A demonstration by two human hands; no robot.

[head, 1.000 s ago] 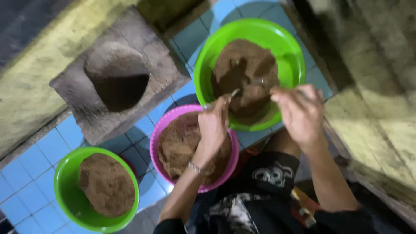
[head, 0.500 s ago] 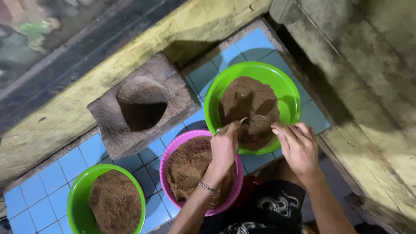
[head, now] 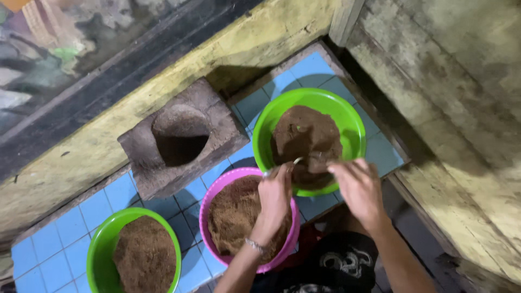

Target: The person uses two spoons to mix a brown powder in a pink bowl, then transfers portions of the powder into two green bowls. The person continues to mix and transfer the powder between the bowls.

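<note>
Hands [head: 317, 192] now nearer green bowl [head: 347, 116]

stone block [head: 179, 138] behind near bowl [head: 209, 203] | far bowl [head: 347, 116] right | third bowl [head: 100, 244] left

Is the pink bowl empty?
No, the pink bowl is filled with brown crumbly stuff, and the left hand reaches across above it.

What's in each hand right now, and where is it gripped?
The left hand holds a spoon by its handle, bowl end over the brown mound in the green bowl. Whether the right hand holds anything cannot be told.
</note>
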